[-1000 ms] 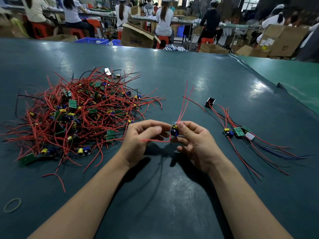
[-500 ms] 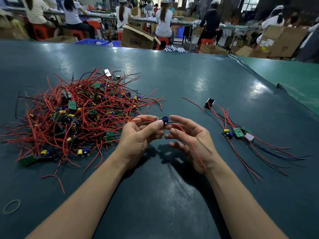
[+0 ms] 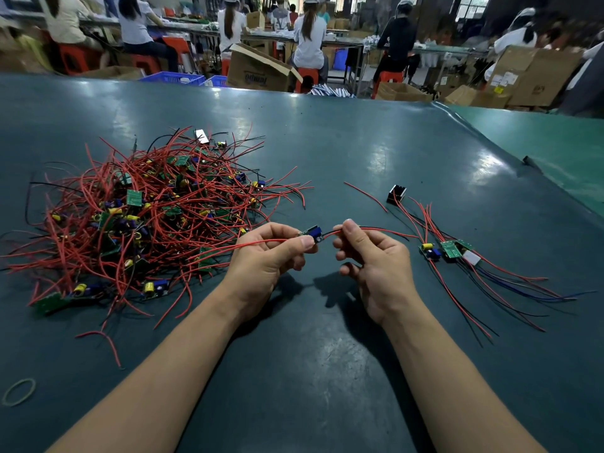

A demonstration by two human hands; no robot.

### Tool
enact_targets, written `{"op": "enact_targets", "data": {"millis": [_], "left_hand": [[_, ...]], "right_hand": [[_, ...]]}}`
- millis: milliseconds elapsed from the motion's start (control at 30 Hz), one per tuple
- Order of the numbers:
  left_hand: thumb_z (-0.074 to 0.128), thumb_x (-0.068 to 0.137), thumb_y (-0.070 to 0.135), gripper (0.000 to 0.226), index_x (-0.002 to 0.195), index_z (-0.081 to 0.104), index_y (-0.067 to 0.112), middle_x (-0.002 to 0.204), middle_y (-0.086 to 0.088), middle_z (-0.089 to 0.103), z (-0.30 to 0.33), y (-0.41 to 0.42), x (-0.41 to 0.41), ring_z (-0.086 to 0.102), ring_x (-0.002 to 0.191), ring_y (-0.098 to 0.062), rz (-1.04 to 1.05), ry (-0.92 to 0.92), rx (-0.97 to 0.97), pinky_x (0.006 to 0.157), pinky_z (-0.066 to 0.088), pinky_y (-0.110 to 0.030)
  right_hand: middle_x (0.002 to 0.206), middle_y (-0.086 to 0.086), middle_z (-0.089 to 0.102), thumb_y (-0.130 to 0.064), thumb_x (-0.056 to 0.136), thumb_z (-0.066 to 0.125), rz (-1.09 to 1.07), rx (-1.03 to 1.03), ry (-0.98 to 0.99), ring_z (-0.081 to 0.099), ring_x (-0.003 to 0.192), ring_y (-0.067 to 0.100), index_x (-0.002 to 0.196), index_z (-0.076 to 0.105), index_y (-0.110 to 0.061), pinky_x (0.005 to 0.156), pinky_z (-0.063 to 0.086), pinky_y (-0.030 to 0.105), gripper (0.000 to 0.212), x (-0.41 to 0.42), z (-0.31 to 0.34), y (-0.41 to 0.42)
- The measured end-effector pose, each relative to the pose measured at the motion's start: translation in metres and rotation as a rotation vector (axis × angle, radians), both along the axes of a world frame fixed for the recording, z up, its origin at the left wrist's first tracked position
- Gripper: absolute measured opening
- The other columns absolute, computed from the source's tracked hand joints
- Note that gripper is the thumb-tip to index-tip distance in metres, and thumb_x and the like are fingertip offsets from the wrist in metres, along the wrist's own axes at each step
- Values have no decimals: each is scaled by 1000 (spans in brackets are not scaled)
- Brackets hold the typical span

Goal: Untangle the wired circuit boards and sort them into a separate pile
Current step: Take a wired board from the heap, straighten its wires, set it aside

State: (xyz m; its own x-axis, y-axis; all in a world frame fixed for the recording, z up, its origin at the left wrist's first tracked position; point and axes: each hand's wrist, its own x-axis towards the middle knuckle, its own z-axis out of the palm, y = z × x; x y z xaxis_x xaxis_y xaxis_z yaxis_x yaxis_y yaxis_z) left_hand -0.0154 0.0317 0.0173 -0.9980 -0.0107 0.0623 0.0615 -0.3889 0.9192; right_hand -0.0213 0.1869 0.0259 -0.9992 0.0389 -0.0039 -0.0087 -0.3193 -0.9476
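Your left hand (image 3: 268, 256) pinches a small green circuit board with a blue capacitor (image 3: 312, 233) between thumb and forefinger, holding it just above the dark green table (image 3: 327, 371). A red wire (image 3: 242, 245) runs from the board leftward across your left fingers toward the tangle. Your right hand (image 3: 372, 256) pinches the red and black wires (image 3: 379, 229) that leave the board's other side, thumb and forefinger closed on them just beside the board, the other fingers loosely curled. Those wires trail to the right, toward the sorted group.

To your left lies the big tangled pile of red-wired circuit boards (image 3: 147, 217), a mound of green boards, yellow and blue parts and looping red leads. To your right, well apart from it, sits the small sorted pile of boards (image 3: 447, 250) with their red, black and blue wires fanned out toward the near right. A small black boxy component (image 3: 396, 193) stands just beyond that pile. A pale rubber band (image 3: 18, 392) lies near the left edge. Seated people work at benches beyond the table.
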Motion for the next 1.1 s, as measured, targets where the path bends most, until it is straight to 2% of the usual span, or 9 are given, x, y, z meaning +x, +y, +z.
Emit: {"op": "enact_targets", "data": {"millis": [200, 400, 467, 633, 700, 767, 867, 967, 1100], "left_hand": [[81, 55, 18, 28, 75, 62, 10, 72, -15, 71, -1, -2, 1, 55, 54, -17, -18, 7, -2, 55, 47, -20], [81, 51, 18, 35, 77, 60, 7, 69, -13, 70, -1, -2, -2, 55, 65, -23, 40, -20, 29, 52, 46, -19], [80, 52, 16, 33, 77, 59, 7, 68, -13, 70, -1, -2, -2, 54, 63, -22, 40, -22, 27, 52, 46, -19], [78, 55, 15, 28, 74, 59, 7, 67, -14, 69, -1, -3, -2, 51, 57, -21, 42, -26, -7, 51, 44, -19], [79, 56, 16, 27, 74, 60, 8, 69, -15, 70, -2, -2, 0, 52, 61, -21, 30, -28, -58, 53, 44, -20], [80, 60, 13, 25, 74, 60, 8, 71, -16, 71, -3, -1, 1, 53, 58, -20, 20, -26, -124, 54, 44, -21], [79, 61, 12, 23, 74, 60, 8, 71, -16, 71, -2, 0, 1, 53, 54, -17, 16, -29, -147, 54, 45, -20], [79, 54, 18, 28, 73, 60, 8, 70, -17, 70, 0, -1, 2, 51, 55, -19, 6, -46, -115, 52, 44, -19], [80, 52, 21, 32, 73, 60, 8, 71, -17, 70, 2, 0, 3, 51, 53, -17, -16, -45, -138, 52, 44, -19]], "right_hand": [[62, -1, 64, -28, 93, 62, 74, -77, -42, 55, 51, 7, 63, 75, -18, 43, 43, 17, 34, 0, 1, 0], [67, -1, 67, -26, 95, 62, -102, -116, -44, 56, 52, 6, 73, 73, -15, 42, 41, 18, 27, -4, 0, 5], [67, -2, 66, -25, 97, 60, -135, -106, -31, 55, 52, 7, 75, 72, -15, 41, 41, 19, 27, -6, -2, 6], [80, -1, 65, -19, 100, 55, -269, 333, 139, 56, 52, 5, 84, 68, -16, 38, 44, 21, 21, -7, -9, 7], [87, 0, 63, -12, 100, 52, -275, 366, 145, 56, 52, 3, 93, 66, -19, 39, 46, 21, 18, -7, -11, 7], [90, 1, 61, -5, 100, 48, -273, 382, 143, 57, 53, 4, 102, 63, -26, 41, 48, 23, 26, -7, -12, 7], [89, 4, 64, -4, 101, 46, -269, 297, 151, 61, 56, 9, 109, 62, -30, 44, 51, 25, 31, -8, -11, 8], [79, 7, 68, -9, 102, 49, -298, 112, 99, 62, 53, 12, 117, 63, -18, 44, 51, 24, 22, -12, -8, 12], [63, 4, 67, 1, 100, 44, -322, 90, 82, 55, 44, 9, 118, 62, -16, 41, 49, 23, 31, -15, -10, 14]]}}
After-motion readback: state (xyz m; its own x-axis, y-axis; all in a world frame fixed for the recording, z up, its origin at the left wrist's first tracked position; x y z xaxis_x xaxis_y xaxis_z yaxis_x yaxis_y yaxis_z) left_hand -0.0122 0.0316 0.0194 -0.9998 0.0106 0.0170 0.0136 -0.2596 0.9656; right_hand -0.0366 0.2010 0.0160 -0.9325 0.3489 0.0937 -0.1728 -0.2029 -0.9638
